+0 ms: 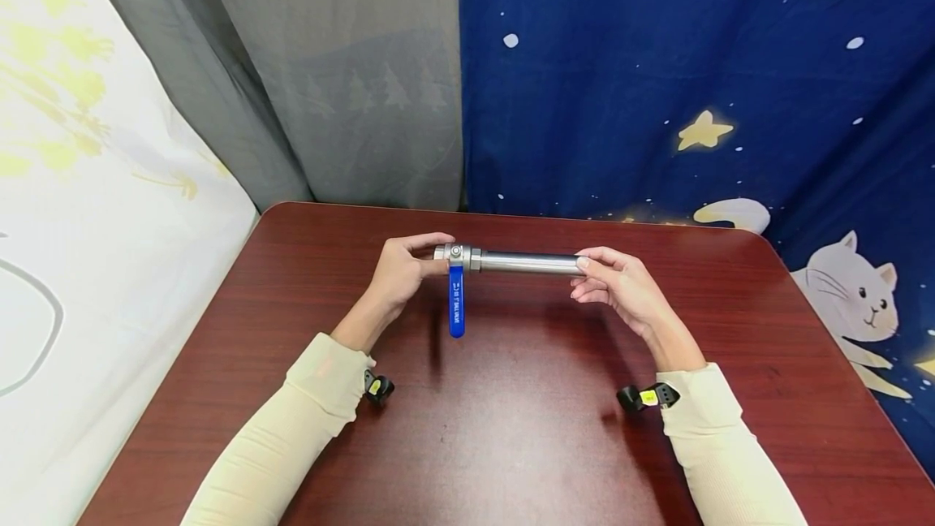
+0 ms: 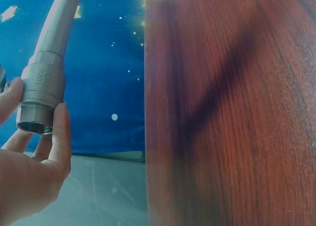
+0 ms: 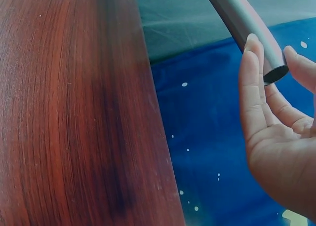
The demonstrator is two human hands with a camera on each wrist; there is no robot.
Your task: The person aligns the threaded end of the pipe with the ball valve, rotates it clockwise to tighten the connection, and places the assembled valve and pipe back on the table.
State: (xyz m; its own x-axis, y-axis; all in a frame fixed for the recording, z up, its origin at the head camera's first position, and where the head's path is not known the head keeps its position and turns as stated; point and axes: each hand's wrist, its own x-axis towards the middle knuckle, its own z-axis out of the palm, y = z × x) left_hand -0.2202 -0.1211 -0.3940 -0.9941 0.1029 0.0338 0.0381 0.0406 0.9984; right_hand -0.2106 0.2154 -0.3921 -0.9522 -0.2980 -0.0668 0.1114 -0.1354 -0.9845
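Note:
A metal ball valve [image 1: 474,259] with a blue lever handle [image 1: 456,303] is joined to a straight steel pipe [image 1: 529,263]. My left hand [image 1: 398,273] pinches the valve's left end between thumb and fingers. In the left wrist view the valve body [image 2: 43,83] shows raised lettering, and its hexagonal end opening faces the palm. At the pipe's other end, my right hand [image 1: 621,282] grips with thumb and fingertips. The hollow pipe mouth [image 3: 275,75] shows between those fingers in the right wrist view. Valve and pipe are held level above the table, the lever pointing toward me.
The dark red wooden table [image 1: 467,428] spreads below both hands and catches their shadows. Behind it hang a grey curtain [image 1: 351,104] and a blue star-patterned curtain [image 1: 599,88]. A white sheet [image 1: 95,209] hangs along the left. Black wrist devices sit at both cuffs.

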